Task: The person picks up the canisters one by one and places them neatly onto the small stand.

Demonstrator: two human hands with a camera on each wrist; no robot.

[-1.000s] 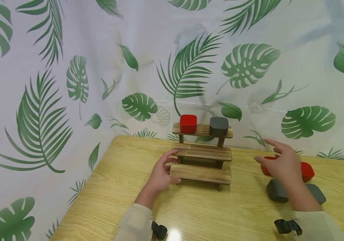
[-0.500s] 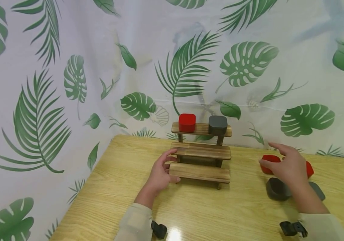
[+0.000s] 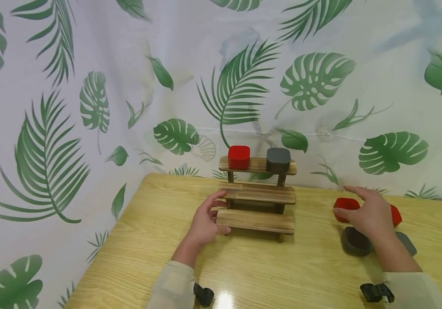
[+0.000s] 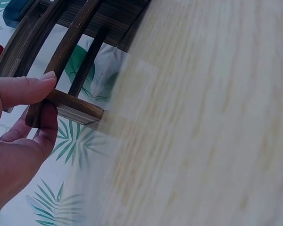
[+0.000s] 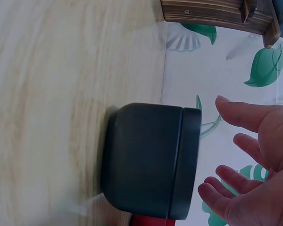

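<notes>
My left hand point(image 3: 205, 222) grips the left end of the lowest step of a three-tier wooden stand point(image 3: 257, 193). In the left wrist view its thumb point(image 4: 30, 89) lies on one side of the slat and the fingers curl round the other. A red box point(image 3: 239, 157) and a dark grey box point(image 3: 278, 159) sit on the top tier. My right hand point(image 3: 371, 214) hovers over the right side, thumb and fingers spread with nothing between them. Nearest to it is a red container point(image 3: 345, 205); a dark grey container point(image 5: 146, 157) stands in front of its fingers in the right wrist view.
Partly hidden behind the right hand and forearm are another red piece point(image 3: 396, 216) and a grey piece point(image 3: 406, 243). The wood-grain table point(image 3: 267, 274) ends at a white leaf-print cloth point(image 3: 190, 86) behind the stand.
My right hand has moved slightly to the right and down, uncovering more of the red container. The left hand keeps its hold on the stand. The head view has shifted a little.
</notes>
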